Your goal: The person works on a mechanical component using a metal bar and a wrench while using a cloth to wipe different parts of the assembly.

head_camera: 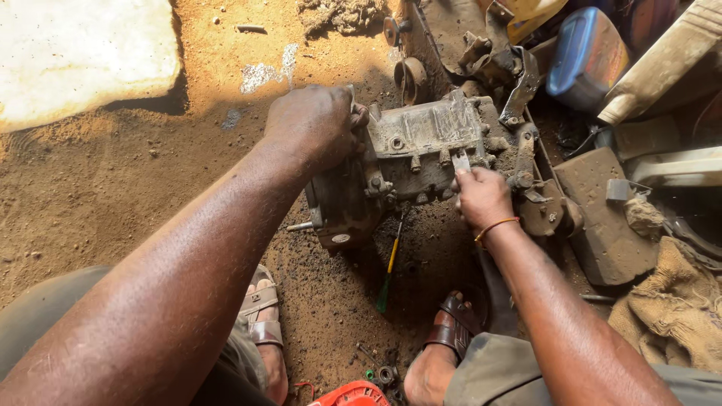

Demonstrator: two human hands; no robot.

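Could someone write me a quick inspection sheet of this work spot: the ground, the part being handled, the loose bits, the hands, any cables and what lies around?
Surface: bare sandy ground, dark and oily beneath the work.
Job's things: grimy metal engine casing resting on the ground; small flat metal tool set against it.
Clutter: yellow-and-green screwdriver lying below the casing; small nuts near a red plastic part; greasy metal parts behind.
Grippers: left hand grips the casing's left end; right hand pinches the flat tool.
Cables: nothing seen.
Surroundings: blue plastic container, burlap sack, pale slab, sandalled feet.
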